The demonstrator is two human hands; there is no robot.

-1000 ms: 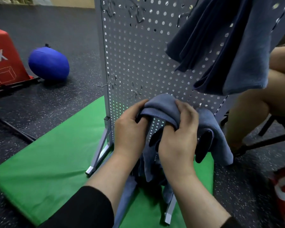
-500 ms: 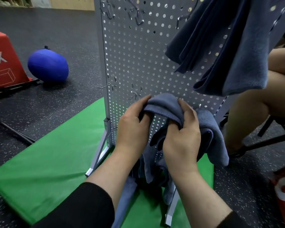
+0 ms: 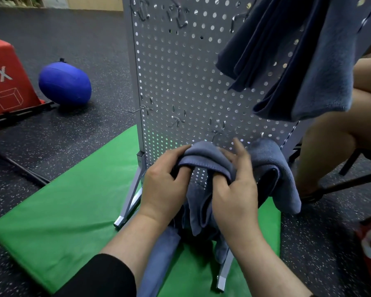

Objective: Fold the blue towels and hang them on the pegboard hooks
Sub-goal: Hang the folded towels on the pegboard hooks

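The blue towel (image 3: 204,155) sits low in the centre of the frame, bunched against the foot of the pegboard (image 3: 180,82), with its folded top edge running roughly left to right between the two hands. The left hand (image 3: 165,185) has its grip closed on the left end of that edge, thumb on top and fingers curled underneath. The right hand (image 3: 234,189) hooks its lower fingers under the same fold, while its upper fingers stand straighter against the cloth; so both grips hold the towel, neither is wide open. More towel bulges to the right of the right hand and hangs down below both wrists onto the green mat (image 3: 62,211).

The nearest free hooks (image 3: 217,130) lie just above and slightly behind the held edge, in the lower middle of the board. The towel's long axis lies across them, so the coming move is probably a short lift upward and forward; the right hand looks nearer.

A hung towel (image 3: 298,61) fills the upper right. At the left of the frame lie a blue ball (image 3: 64,83) and a red box (image 3: 7,82) on the dark floor (image 3: 84,39). A seated person's bare legs (image 3: 341,136) show at right.
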